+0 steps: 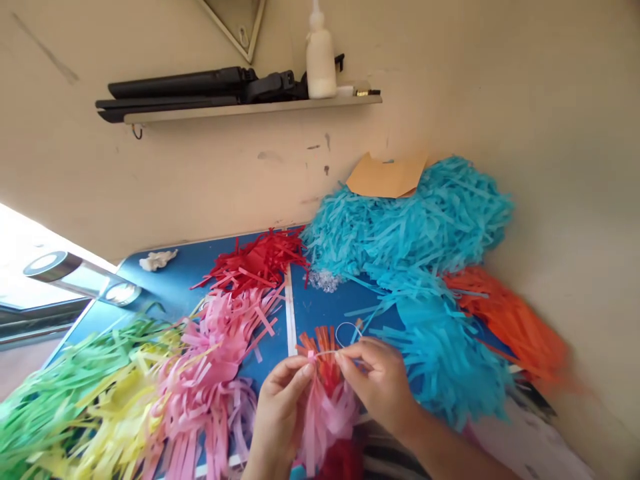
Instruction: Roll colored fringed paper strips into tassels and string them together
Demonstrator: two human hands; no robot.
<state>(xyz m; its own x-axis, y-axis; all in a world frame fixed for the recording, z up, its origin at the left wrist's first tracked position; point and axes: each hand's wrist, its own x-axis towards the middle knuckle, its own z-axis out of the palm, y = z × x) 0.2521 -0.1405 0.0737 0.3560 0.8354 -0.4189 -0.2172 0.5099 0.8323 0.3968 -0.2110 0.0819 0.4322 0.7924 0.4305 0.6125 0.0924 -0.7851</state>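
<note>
My left hand (283, 403) is closed at the lower centre, pinching the narrow top of a pink tissue paper tassel (320, 427). Thin white string (327, 352) stretches from that top to my right hand (385, 383), whose thumb and forefinger pinch it. Beyond these fingers the string curls up in a loose loop. Orange paper strips (325, 339) show between and behind my hands. Below the pink tassel, part of a dark red bundle (343, 460) is visible near my lap.
Green (125, 347), yellow (120, 407), pink (220, 327) and red fringe (260, 260) cover the blue table (330, 310) at left. Turquoise fringe (410, 233) and orange fringe (510, 320) lie right. A glass jar (83, 277) lies left. Above, a shelf (255, 111) holds a white bottle (321, 63).
</note>
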